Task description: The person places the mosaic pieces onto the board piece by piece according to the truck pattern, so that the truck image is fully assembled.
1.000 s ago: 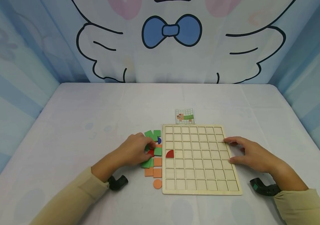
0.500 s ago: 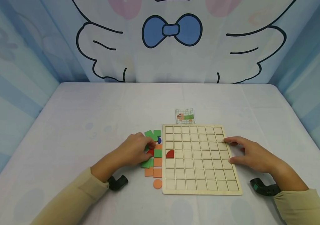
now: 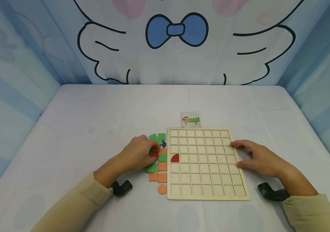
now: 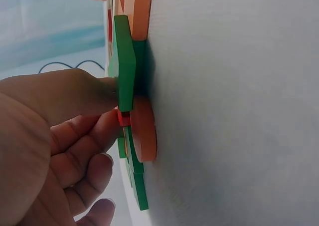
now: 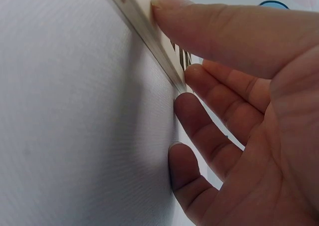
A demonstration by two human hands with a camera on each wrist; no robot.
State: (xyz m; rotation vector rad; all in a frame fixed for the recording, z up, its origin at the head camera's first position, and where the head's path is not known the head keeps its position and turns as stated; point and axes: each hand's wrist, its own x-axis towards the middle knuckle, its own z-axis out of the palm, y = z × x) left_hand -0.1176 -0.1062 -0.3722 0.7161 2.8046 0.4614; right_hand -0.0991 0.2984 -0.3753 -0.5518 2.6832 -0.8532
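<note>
Barely begun, it appears: one red quarter-circle (image 3: 175,158) sits in a left-column cell of the wooden grid board (image 3: 204,159).
Loose tiles (image 3: 162,157) lie unplaced beside it; the left hand (image 3: 137,154) touches them, grip unclear, while the right hand's (image 3: 260,158) relaxed fingers rest on the board's edge.

Gridded pale board (image 3: 208,177) — red quarter-circle (image 3: 175,158)

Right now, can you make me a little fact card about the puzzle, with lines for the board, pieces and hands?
Board: wooden grid, one red quarter-circle in its left column
Loose pieces, left of board: green pieces, orange squares, orange circle, blue piece, partly hidden red piece
Picture card: beyond the board
Left hand: thumb against a green piece; grip unclear
Right hand: touching the board's right edge
</note>
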